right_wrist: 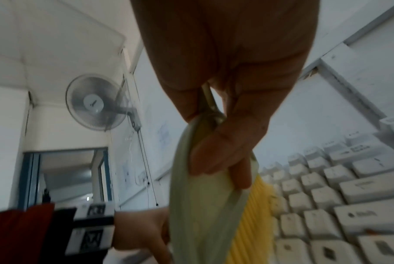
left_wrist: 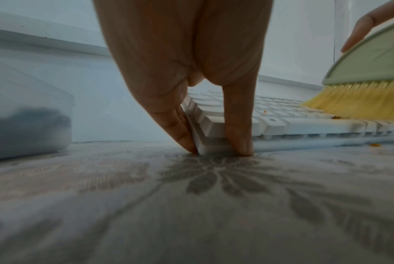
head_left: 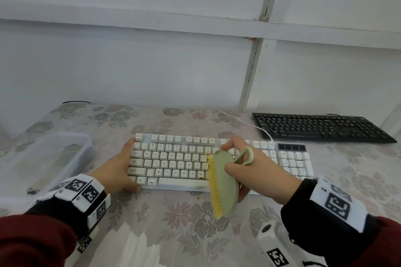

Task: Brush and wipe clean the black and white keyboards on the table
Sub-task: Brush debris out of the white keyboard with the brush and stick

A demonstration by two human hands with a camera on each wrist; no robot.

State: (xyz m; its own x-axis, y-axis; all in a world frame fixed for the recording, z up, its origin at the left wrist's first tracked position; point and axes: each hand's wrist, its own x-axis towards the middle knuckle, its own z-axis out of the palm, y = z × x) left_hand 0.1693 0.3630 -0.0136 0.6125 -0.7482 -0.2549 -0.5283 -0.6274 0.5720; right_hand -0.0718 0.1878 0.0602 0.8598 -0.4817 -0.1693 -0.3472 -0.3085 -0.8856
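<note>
Two keyboards: white keyboard point(head_left: 217, 158) lengthwise left-to-right at table point(head_left: 165, 227) centre, left hand point(head_left: 117, 169) pinching its left end, right hand point(head_left: 258, 171) gripping green brush point(head_left: 221, 182), bristles leftward, across its keys; black keyboard point(head_left: 321, 127) far right.
</note>
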